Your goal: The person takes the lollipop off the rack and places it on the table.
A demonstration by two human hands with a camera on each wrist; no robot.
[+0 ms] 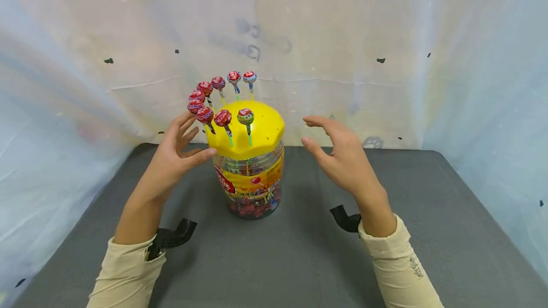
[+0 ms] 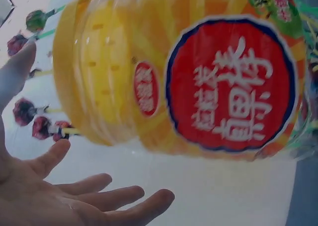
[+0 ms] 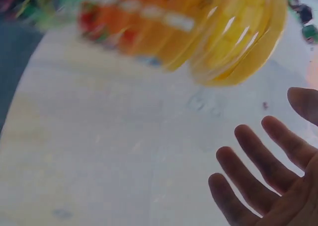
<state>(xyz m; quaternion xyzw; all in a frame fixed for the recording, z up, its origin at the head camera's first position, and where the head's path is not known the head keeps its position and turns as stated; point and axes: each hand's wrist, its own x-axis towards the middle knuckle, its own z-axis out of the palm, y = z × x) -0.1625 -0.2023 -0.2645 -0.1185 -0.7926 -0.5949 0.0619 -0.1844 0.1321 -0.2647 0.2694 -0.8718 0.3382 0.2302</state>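
**A:** State the jar's position and appearance.

**B:** The jar (image 1: 253,188) stands upright on the desk (image 1: 299,260), between the left hand (image 1: 171,153) and the right hand (image 1: 340,156). It is clear, with a yellow-orange label and mostly red contents at the base. Nine wrapped lollipops (image 1: 222,118) stand on sticks in an arc on the yellow lid (image 1: 265,125).

**A:** Finger state?

**B:** Left fingers (image 2: 92,184): spread apart, beside the lid and lollipops; contact cannot be told. Right fingers (image 3: 263,157): spread apart, away from the jar, holding nothing.

**A:** View differences?

**B:** The left wrist view shows a blue-edged red roundel (image 2: 231,84) full-face. Only the head view shows the top of the lid. The right wrist view of the jar is blurred.

**A:** Writing?

**B:** Large white Chinese characters on the roundel; smaller ones on a red oval (image 2: 147,88). Wrapper print is too small to read.
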